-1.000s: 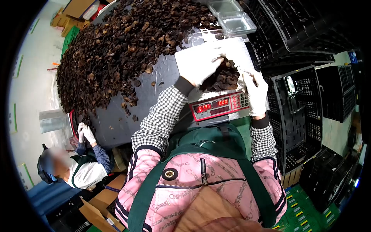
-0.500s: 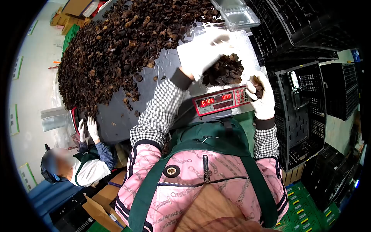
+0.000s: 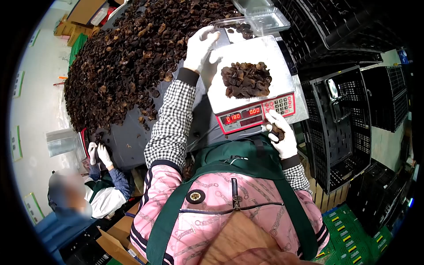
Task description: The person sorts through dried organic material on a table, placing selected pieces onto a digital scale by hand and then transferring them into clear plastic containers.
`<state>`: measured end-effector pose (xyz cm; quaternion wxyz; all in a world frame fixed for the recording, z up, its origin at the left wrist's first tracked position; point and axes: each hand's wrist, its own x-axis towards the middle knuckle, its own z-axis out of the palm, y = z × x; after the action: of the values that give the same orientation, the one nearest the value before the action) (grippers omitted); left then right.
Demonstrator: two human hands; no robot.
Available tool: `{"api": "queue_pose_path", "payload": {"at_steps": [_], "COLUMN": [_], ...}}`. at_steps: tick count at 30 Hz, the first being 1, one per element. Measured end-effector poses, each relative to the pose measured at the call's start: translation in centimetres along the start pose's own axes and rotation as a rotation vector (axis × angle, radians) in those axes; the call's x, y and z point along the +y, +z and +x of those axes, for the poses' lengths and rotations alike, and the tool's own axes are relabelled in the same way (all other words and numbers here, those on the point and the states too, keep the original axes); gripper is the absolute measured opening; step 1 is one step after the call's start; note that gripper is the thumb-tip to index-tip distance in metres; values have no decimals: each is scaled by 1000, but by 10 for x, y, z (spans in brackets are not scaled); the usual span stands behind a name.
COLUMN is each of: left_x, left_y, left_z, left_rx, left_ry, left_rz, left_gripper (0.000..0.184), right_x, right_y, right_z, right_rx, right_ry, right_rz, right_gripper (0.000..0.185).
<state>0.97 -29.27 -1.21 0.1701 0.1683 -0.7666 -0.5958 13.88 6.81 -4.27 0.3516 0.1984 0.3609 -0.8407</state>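
Observation:
A heap of dark wood ear mushrooms (image 3: 247,80) lies on the pale plate of a red digital scale (image 3: 257,118), whose left display reads 0.180. Just left of the plate is my left hand (image 3: 199,49) in a white glove, fingers curved and thumb apart, with nothing visible between them. My right hand (image 3: 285,142), also gloved, is in front of the scale's keypad. Its fingers are closed on a small brown piece of wood ear mushroom (image 3: 277,132); part of the piece is hidden by the glove.
A large mound of wood ear mushrooms (image 3: 128,57) covers the table (image 3: 128,143). Clear plastic boxes (image 3: 267,21) are behind the scale. Black crates (image 3: 340,132) stand at the right. At the left, a co-worker's gloved hands (image 3: 99,153) are at the mound's edge.
My left hand has drawn back leftward from over the heap. My right hand has come down toward me, still holding its piece. The display went from 0.185 to 0.180.

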Motion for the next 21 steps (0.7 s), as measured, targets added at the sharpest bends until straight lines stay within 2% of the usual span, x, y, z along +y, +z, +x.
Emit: {"api": "queue_pose_path", "payload": {"at_steps": [2, 3, 4, 6, 8, 10, 11, 14, 16, 17, 18, 20, 21], "left_x": [37, 40, 43, 40, 36, 35, 27, 9, -15, -13, -15, -6, -5], "left_y": [-10, -19, -20, -25, -21, -12, -8, 0, -6, -7, -5, -18, -18], "left_z": [-25, -33, -50, -83, -122, -153, -161, -180, -185, -182, -180, -173, -172], "left_rx": [-186, -283, -283, -243, -264, -237, -218, -90, -124, -202, -202, -395, -392], "left_ry": [-22, 123, 81, -30, 397, 280, 312, 279, -60, -188, -94, -504, -543], "left_rz": [-121, -16, -97, 47, 453, 522, 551, 505, 264, -86, -93, -238, -302], "left_gripper": [47, 54, 60, 45, 26, 24, 21, 45, 58, 62, 59, 54, 51], "right_x": [-3, -4, -5, -15, -25, -33, -34, -36, -39, -39, -44, -44, -46], "right_y": [0, -11, -20, -4, 7, 28, 29, 30, 41, 38, 46, 39, 40], "right_z": [-4, 0, 3, 5, 12, 18, 26, 41, 41, 43, 38, 46, 46], "right_rx": [57, 46, 39, 109, 144, 188, 211, 229, 193, 183, 156, 125, 117], "right_ry": [-49, -81, -113, -190, -253, -295, -287, -230, -185, -183, -150, -111, -89], "right_rz": [-183, -221, -258, -387, -527, -482, -477, -575, -572, -579, -550, -518, -502], "right_gripper": [31, 32, 33, 33, 33, 27, 26, 22, 22, 22, 19, 23, 22]}}
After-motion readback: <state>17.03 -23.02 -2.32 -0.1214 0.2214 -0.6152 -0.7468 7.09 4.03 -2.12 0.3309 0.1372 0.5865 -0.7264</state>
